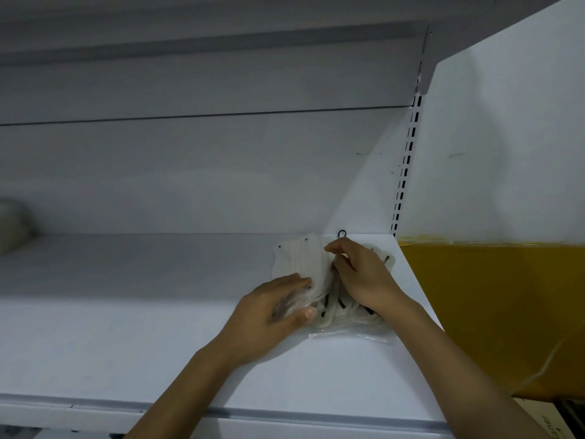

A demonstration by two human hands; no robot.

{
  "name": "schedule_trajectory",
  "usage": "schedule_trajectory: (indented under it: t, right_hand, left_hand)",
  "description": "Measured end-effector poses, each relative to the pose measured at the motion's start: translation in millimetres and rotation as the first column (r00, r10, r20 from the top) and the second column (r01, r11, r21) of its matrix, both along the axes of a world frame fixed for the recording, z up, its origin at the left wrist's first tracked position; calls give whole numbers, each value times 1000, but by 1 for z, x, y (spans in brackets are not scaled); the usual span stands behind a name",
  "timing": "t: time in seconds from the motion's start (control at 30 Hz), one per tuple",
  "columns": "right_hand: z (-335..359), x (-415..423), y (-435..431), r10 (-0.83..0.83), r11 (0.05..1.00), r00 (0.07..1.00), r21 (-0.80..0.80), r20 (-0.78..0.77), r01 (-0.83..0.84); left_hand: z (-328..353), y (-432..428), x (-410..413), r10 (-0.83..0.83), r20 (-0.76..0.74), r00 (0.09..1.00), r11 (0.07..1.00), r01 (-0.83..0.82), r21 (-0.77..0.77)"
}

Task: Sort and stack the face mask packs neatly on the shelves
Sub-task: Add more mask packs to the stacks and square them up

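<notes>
Far left of the fingers, a pale blurred object [11, 224] is cut off by the frame edge. Bare shelf [126, 296] lies between. Left hand [269, 315] pinches the face mask packs [316, 267], thumb below, fingers [294, 282] above. Right hand [364, 274] curls over them, hiding their centre. Beyond, a yellow-banded panel [490, 296] bounds the shelf corner.

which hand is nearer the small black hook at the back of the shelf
Right. The right hand has its fingertips just below the black hook; the left hand lies farther forward and left, on the mask packs.
</notes>
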State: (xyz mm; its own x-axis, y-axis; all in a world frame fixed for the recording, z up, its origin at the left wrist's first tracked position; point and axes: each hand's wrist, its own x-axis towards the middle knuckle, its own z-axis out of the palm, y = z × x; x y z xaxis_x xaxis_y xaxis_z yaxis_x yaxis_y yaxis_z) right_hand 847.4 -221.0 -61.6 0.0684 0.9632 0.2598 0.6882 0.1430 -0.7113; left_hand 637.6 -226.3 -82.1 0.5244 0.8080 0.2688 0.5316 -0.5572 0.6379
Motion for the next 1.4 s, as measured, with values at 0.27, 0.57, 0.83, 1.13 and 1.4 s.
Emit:
schedule_trajectory:
  t: [0.27,0.57,0.83,1.13,1.4]
  right_hand:
    - [-3,1,1,-29,1000,998,7,-53,29]
    - [22,-28,-12,-127,990,966,23,-227,136]
    - [19,-89,-26,-112,985,655,-170,-747,-25]
    - [53,-271,-64,341,925,649,121,-680,-360]
    - [40,-479,-105,491,846,653,138,-577,-514]
  left_hand:
    - [7,5,1,250,336,908,952,-168,-256]
    - [15,-9,0,290,463,837,957,-255,-137]
    - [-4,-30,-43,-70,7,997,917,62,395]
    - [55,-55,-198,452,695,559,889,-215,-405]
    - [64,-125,-392,562,821,102,776,-408,-481]
